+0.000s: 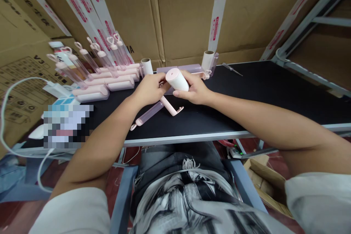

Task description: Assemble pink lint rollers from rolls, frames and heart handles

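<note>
My right hand (195, 87) is closed round a white cylinder (180, 81) whose pink end faces up and to the left. Just left of it, my left hand (151, 88) has its fingers bent together near the cylinder's pink end; what they hold, if anything, is hidden. Below the hands, a pink piece with a hinged tip (170, 106) lies on the black table (246, 106). A clear pinkish tube with a loop (149, 114) lies beside it. Behind the hands are a purple translucent piece (189, 68) and an open white tube (147, 66).
Several pink-and-white cylinders (91, 94) and upright clear tubes with loops (89, 60) stand at the left, near a bottle (58, 49) and white cable (8, 95). Another white tube (207, 60) and a screwdriver (232, 69) are at the back. Cardboard (186, 14) rises behind.
</note>
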`<control>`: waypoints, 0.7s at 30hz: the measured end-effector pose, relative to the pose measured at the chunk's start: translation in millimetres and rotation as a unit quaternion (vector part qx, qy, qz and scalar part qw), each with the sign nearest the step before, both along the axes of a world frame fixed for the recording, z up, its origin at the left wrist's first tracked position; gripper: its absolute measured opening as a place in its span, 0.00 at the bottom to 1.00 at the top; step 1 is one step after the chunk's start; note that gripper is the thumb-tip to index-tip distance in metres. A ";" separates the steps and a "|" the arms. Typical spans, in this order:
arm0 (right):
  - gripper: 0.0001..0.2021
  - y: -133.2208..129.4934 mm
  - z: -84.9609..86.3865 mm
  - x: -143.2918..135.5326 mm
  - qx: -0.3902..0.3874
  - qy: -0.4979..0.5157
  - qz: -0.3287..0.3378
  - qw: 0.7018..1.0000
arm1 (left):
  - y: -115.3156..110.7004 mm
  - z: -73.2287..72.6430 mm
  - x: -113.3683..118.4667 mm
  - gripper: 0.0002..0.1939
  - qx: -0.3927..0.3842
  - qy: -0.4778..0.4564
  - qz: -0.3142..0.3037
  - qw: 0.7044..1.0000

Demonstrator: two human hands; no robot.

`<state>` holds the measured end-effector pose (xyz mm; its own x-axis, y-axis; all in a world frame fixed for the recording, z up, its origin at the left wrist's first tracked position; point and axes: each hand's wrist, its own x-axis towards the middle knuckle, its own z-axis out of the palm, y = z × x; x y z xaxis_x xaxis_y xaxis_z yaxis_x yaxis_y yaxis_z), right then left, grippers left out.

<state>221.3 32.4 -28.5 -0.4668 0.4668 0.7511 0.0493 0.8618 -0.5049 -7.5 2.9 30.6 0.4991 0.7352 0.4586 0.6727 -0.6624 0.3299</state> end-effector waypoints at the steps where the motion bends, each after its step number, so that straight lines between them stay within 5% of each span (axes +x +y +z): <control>1: 0.37 -0.5 0.3 0.1 -0.015 0.003 -0.001 1.000 | -0.5 0.1 -0.2 0.13 -0.005 0.013 0.013 1.000; 13: 0.35 -5.1 2.9 -3.0 -0.201 0.032 0.029 0.979 | -6.5 2.4 3.3 0.17 -0.038 0.094 0.077 0.992; 21: 0.32 -13.4 5.2 -10.4 -0.392 0.102 0.096 0.909 | -9.1 3.1 3.6 0.16 -0.010 0.143 0.086 0.986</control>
